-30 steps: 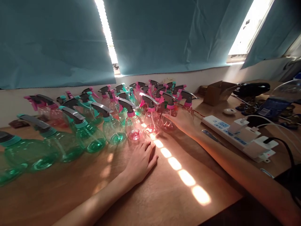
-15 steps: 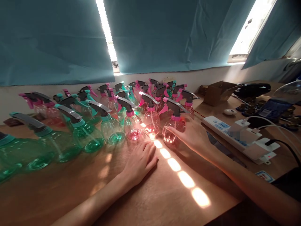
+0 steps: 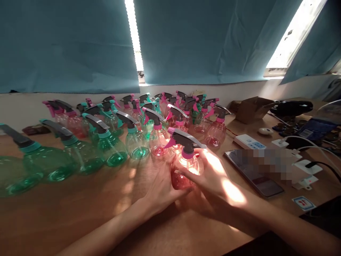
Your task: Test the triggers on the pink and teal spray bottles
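cupping a clear pink, round-bellied plastic spray bottle [image 3: 186, 161] between them, the left grip [image 3: 161, 182] and the right grip [image 3: 209, 170] are to the left of the long white plastic power strip [image 3: 246, 141], toward its near side. the left grip curves about the bottle's left flank, its thumb low across the front; the right grip bends about the right flank, its thumb laid higher over the front. each is spread only as wide as the bottle's body. the bottle is roughly upright, its grey and pink trigger head [image 3: 188, 140] above both; its base is partly hidden, so i cannot tell whether it rests on the brown wooden tabletop [image 3: 160, 231]. a dark, flat, rectangular phone [image 3: 255, 176] lies just beside the power strip, on its near left. clear green plastic spray bottles [image 3: 82, 156] line up well to its left, and a brown cardboard box [image 3: 252, 110] sits beyond it.
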`<state>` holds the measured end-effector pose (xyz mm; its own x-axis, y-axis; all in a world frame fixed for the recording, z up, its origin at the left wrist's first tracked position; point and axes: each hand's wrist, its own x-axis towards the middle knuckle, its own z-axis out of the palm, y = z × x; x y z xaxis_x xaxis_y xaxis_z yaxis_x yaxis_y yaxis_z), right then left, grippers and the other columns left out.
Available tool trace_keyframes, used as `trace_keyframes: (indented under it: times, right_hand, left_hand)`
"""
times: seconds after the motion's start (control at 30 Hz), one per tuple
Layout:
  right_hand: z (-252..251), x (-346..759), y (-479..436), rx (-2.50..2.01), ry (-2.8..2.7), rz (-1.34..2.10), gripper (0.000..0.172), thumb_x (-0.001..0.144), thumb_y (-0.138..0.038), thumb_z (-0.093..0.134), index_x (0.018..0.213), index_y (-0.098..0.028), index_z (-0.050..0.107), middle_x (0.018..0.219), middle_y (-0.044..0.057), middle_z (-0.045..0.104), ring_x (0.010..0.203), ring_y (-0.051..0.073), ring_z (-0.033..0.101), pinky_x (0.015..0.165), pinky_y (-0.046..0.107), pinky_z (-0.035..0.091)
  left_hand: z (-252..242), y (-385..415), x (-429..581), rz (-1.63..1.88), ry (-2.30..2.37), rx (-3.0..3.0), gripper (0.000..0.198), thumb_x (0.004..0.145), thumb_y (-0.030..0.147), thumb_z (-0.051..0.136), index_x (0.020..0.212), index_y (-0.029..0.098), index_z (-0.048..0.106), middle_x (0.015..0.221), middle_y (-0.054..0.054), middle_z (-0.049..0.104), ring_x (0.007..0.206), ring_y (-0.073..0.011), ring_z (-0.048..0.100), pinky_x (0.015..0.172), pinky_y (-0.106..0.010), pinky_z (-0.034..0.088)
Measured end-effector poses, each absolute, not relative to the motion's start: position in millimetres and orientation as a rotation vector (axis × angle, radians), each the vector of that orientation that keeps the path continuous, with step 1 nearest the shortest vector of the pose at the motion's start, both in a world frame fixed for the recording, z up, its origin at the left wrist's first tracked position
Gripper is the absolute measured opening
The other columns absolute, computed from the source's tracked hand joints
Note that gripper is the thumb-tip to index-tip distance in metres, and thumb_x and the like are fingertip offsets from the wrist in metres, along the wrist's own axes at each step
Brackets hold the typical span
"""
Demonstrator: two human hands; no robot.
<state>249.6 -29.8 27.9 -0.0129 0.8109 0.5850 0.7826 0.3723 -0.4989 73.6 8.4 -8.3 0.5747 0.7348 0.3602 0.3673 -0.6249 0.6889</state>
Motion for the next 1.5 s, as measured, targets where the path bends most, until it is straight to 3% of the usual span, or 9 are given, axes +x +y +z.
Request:
trace_keyframes:
  times: [0.17,0.33,0.47,0.57,0.63,0.9,1.1,1.27,1.5]
  right_hand:
    - [32,231,-17,-1.209,-1.835,0.144,0.052,0.07,-0.054,0.073,0.104,-0.017,0.059,0.098,0.01,0.067,0.091,0.027,0.064,0.08,0.044,0.051]
    - [51,219,4,-0.933,-1.998,0.621,0.056,0.074,-0.044,0.073,0.123,-0.025,0.052,0.12,0.007,0.061,0.107,0.024,0.058,0.09,0.04,0.047]
    - [63,202,23,-0.825,-1.962,0.913,0.056,0.071,-0.029,0.075,0.121,-0.025,0.051,0.103,0.004,0.061,0.085,0.018,0.059,0.072,0.032,0.049]
    - [65,187,29,-0.761,-1.961,0.952,0.051,0.069,-0.013,0.064,0.118,-0.025,0.052,0.074,-0.005,0.051,0.055,0.009,0.04,0.049,0.024,0.035]
    - [65,179,30,-0.728,-1.959,0.954,0.05,0.067,-0.008,0.056,0.113,-0.025,0.055,0.062,-0.008,0.039,0.049,0.007,0.028,0.044,0.022,0.026]
    - [67,179,30,-0.756,-1.836,0.982,0.031,0.062,-0.004,0.048,0.087,-0.022,0.057,0.052,-0.01,0.023,0.047,0.007,0.023,0.043,0.021,0.024]
    - [69,184,34,-0.858,-1.774,0.956,0.016,0.06,-0.01,0.047,0.068,-0.022,0.05,0.047,-0.008,0.019,0.052,0.012,0.038,0.045,0.023,0.031]
    - [70,184,35,-0.902,-1.795,0.91,0.01,0.058,-0.014,0.045,0.059,-0.024,0.045,0.045,-0.009,0.018,0.043,0.008,0.021,0.04,0.024,0.022]
    - [62,189,36,-0.944,-1.781,0.891,0.029,0.06,-0.013,0.048,0.053,-0.023,0.022,0.047,-0.008,0.019,0.046,0.007,0.018,0.04,0.023,0.019]
  left_hand:
    - [-8,4,50,0.871,0.778,2.072,0.09,0.08,0.041,0.074,0.147,0.03,0.015,0.128,-0.01,0.054,0.109,-0.0283,0.059,0.088,-0.045,0.052]
    - [-6,3,22,0.845,0.952,2.122,0.096,0.074,0.043,0.078,0.147,0.031,0.016,0.135,-0.012,0.05,0.118,-0.0337,0.053,0.097,-0.055,0.044]
    - [-3,2,10,0.827,1.001,2.115,0.097,0.068,0.042,0.083,0.144,0.029,0.025,0.134,-0.012,0.05,0.121,-0.0358,0.05,0.099,-0.054,0.042]
    - [-1,1,5,0.786,1.046,2.054,0.1,0.065,0.042,0.085,0.143,0.029,0.025,0.115,-0.008,0.059,0.104,-0.0318,0.06,0.091,-0.051,0.048]
    - [-2,1,3,0.772,1.056,2.057,0.101,0.063,0.044,0.085,0.143,0.029,0.025,0.105,-0.005,0.061,0.099,-0.031,0.062,0.089,-0.052,0.049]
    - [-8,16,-21,0.678,1.001,2.443,0.087,0.072,0.052,0.076,0.142,0.028,0.031,0.133,-0.009,0.048,0.119,-0.0336,0.048,0.1,-0.05,0.041]
    - [-6,22,-31,0.534,1.037,2.596,0.066,0.082,0.052,0.066,0.137,0.026,0.04,0.136,-0.01,0.047,0.124,-0.0326,0.045,0.104,-0.047,0.038]
    - [-6,20,-29,0.524,1.036,2.645,0.06,0.084,0.051,0.063,0.134,0.024,0.045,0.137,-0.012,0.047,0.125,-0.0335,0.045,0.104,-0.048,0.038]
    - [-7,19,-29,0.53,1.048,2.646,0.056,0.084,0.046,0.063,0.132,0.023,0.047,0.136,-0.012,0.048,0.124,-0.0325,0.046,0.103,-0.047,0.039]
